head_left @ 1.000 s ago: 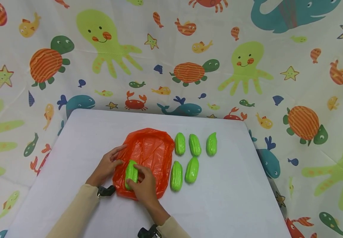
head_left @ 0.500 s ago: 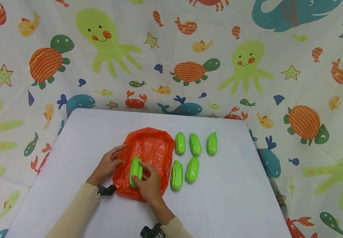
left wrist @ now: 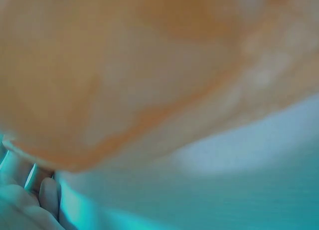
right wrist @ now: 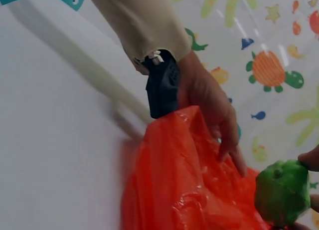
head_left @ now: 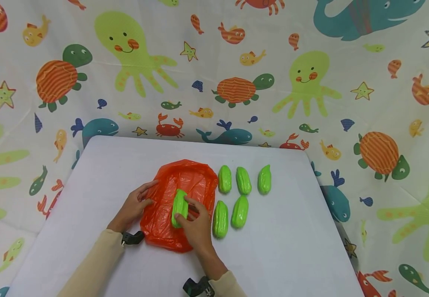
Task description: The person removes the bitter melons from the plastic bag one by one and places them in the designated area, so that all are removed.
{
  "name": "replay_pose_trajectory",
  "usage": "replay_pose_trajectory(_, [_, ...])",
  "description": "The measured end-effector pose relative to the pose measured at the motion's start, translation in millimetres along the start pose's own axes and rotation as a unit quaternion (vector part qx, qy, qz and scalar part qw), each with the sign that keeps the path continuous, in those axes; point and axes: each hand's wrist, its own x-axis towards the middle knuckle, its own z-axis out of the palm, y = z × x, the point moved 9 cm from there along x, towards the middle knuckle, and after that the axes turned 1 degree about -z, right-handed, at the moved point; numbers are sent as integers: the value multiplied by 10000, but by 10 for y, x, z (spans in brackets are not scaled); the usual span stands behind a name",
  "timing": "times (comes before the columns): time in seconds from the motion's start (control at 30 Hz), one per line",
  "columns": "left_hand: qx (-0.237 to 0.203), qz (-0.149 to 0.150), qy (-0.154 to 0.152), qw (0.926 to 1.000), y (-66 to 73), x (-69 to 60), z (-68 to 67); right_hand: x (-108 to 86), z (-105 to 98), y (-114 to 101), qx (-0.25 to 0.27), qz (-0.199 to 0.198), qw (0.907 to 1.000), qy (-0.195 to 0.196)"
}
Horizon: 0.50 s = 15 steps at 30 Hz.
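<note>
In the head view my right hand (head_left: 200, 231) pinches a bright green, ridged toy cucumber (head_left: 179, 208) between thumb and fingers. It is held tilted over the red plastic bag (head_left: 199, 181), which lies spread wide on the white table. My left hand (head_left: 134, 208) grips the bag's left edge. In the right wrist view the blunt end of the held cucumber (right wrist: 282, 192) faces the camera, with fingertips at its right side. The red bag (right wrist: 174, 175) rises there in front of the left hand (right wrist: 214, 103). Blurred bag film (left wrist: 124, 80) fills most of the left wrist view.
Several more green toy cucumbers (head_left: 240, 212) lie in two rows on the white table (head_left: 292, 247), just right of the bag. A curtain (head_left: 207, 62) printed with sea animals hangs behind the table. A black wrist camera (head_left: 133, 238) sits on the left wrist.
My right hand has carried the cucumber to the right and slightly away from me, from the bag's left side toward its middle. My left hand stays at the bag's edge.
</note>
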Motion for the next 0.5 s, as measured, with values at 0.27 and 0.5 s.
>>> replay_pose_trajectory(0.27, [-16, -80, -4, 10000, -6, -7, 4, 38, -172, 19, 230, -43, 9996, 158])
replay_pose_trajectory(0.5, [64, -72, 22, 10000, -1, -19, 1, 48, -307, 21, 131, -82, 9994, 319])
